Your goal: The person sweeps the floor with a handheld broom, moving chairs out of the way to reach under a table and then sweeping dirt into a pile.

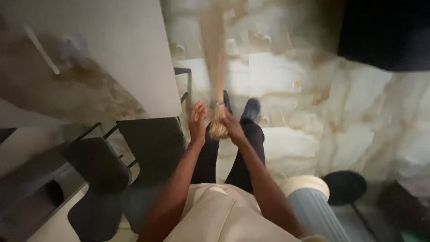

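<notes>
A long straw broom (214, 54) points away from me over the marble floor, blurred by motion. Its bound butt end (218, 127) is near my legs. My right hand (233, 127) is wrapped on the butt end from the right side. My left hand (197, 122) is beside the same end on the left, fingers spread, close to the straw; whether it touches is unclear. Below the hands I see my dark trousers and dark shoes (251, 110).
A pale table (134, 54) with a glossy top fills the upper left. Black chairs (101, 179) stand under and beside it. A fluted column top (309, 192) and a round black stool (345, 188) are at lower right. A dark block (385, 31) sits upper right.
</notes>
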